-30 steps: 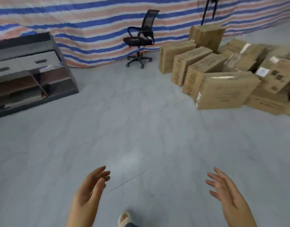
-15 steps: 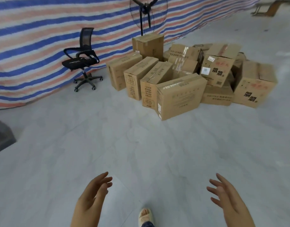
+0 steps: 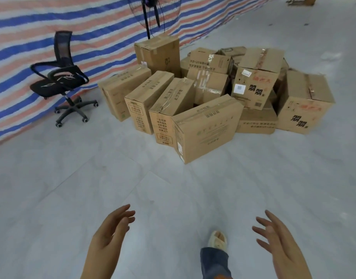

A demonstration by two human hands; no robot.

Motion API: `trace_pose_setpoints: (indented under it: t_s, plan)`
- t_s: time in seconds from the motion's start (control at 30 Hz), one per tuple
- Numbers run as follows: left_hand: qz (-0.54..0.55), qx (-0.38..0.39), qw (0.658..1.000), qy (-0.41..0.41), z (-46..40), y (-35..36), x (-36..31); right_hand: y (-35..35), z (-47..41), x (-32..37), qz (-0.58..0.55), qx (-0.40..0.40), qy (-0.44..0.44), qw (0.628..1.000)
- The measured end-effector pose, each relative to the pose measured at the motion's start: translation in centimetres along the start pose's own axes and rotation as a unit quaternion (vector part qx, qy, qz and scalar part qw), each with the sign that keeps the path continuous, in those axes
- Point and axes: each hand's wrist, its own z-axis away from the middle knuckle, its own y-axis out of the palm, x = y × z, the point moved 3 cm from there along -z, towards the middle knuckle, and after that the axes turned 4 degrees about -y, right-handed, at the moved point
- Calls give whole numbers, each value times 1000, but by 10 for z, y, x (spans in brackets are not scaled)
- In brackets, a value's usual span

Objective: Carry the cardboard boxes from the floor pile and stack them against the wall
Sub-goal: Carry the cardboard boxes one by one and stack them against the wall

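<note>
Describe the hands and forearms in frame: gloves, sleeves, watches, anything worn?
Both hands bare: left hand and right hand show no gloves, rings or watch. No sleeves reach the visible forearms. Only clothing in view is a dark denim trouser leg and a light sandal.

Brown taped cardboard boxes (image 3: 209, 101) heaped on floor beside striped wall (image 3: 52, 37)

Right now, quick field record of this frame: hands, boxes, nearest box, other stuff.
left hand: open, fingers relaxed, holds nothing
right hand: open, fingers spread, holds nothing
box pile: on the floor ahead, jumbled, some boxes lying on others
nearest box: front of the pile, upright on the floor, taped shut, untouched
office chair: left of the pile, by the striped tarp
fan: behind the pile
foot: forward, between the hands
</note>
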Motion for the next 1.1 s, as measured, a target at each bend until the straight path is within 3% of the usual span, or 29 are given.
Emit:
trace_pose_setpoints:
  t_s: [0.3, 0.5, 0.87, 1.1]
  plan:
    - [22, -28, 999, -15, -135, 115, -60, 5, -207, 47, 32, 60, -4, 998]
    - [-15, -9, 999, -47, -232, 152, -74, 38, -300, 56, 62, 75, 16, 995]
    - [-156, 183, 969, -65, -542, 209, -82, 182, -451, 30, 117, 34, 139, 983]
    - [-324, 299, 895, -60, -765, 295, -29, 281, -553, -24, 166, 59, 239, 955]
